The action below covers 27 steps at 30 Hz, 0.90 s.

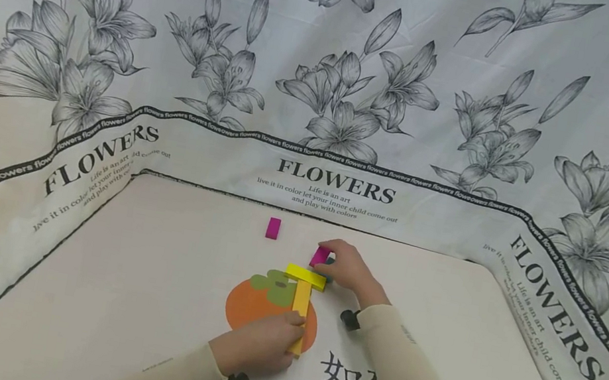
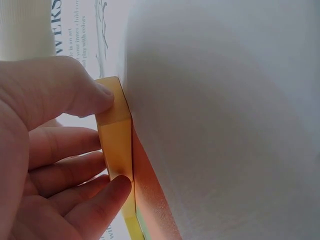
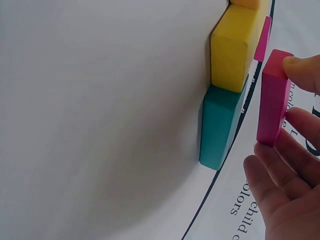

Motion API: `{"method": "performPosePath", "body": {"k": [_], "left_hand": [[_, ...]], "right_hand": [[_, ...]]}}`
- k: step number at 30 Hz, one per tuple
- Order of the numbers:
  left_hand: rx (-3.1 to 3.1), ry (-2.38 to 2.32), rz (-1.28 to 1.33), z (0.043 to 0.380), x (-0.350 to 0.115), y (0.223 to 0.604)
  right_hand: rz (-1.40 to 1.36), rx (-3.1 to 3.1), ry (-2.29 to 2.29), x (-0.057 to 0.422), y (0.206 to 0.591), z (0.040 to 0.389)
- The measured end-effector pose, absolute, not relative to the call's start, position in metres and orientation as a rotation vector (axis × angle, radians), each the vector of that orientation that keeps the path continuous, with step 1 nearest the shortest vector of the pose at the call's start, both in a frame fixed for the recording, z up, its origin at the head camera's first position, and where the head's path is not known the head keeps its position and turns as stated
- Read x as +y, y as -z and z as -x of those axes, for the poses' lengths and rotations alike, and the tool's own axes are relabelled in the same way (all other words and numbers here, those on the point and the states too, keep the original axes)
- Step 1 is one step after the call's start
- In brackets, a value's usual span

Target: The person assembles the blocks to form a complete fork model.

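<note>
My left hand (image 1: 265, 341) grips the near end of an orange-yellow block (image 2: 117, 142) that lies flat on the cloth, with the thumb on its end and a fingertip at its side. At its far end a bright yellow block (image 1: 305, 277) lies crosswise, making a T shape. My right hand (image 1: 345, 265) pinches a magenta block (image 3: 272, 102) between thumb and fingers. That block is held just beyond a teal block (image 3: 217, 127), which lies against the yellow one and is mostly covered by the hand in the head view.
Another magenta block (image 1: 272, 228) lies farther back, left of the hands. The white cloth (image 1: 146, 271) carries a printed orange persimmon (image 1: 245, 304) under the blocks and dark characters (image 1: 342, 372) nearer me. Flower-printed fabric walls (image 1: 351, 90) rise at the back and sides.
</note>
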State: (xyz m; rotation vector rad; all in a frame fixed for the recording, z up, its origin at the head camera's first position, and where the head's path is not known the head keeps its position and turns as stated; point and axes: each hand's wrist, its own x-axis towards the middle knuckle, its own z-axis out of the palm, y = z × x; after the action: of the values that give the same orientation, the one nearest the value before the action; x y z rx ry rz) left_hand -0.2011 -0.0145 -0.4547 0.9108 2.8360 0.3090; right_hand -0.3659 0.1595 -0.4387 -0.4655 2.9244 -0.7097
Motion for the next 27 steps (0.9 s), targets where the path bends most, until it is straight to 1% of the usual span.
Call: {"method": "performPosePath", "body": {"k": [8, 14, 27], "left_hand": [[2.851, -0.289, -0.923, 0.202, -0.015, 0.457], [2.839, -0.317, -0.895, 0.201, -0.015, 0.457], [2.810, -0.326, -0.858, 0.202, -0.014, 0.455]], "right_hand": [[0.550, 2.911, 0.686, 0.153, 0.445, 0.371], [0.562, 2.909, 0.704, 0.150, 0.448, 0.373], [0.441, 2.871, 0.696, 0.145, 0.451, 0.379]]}}
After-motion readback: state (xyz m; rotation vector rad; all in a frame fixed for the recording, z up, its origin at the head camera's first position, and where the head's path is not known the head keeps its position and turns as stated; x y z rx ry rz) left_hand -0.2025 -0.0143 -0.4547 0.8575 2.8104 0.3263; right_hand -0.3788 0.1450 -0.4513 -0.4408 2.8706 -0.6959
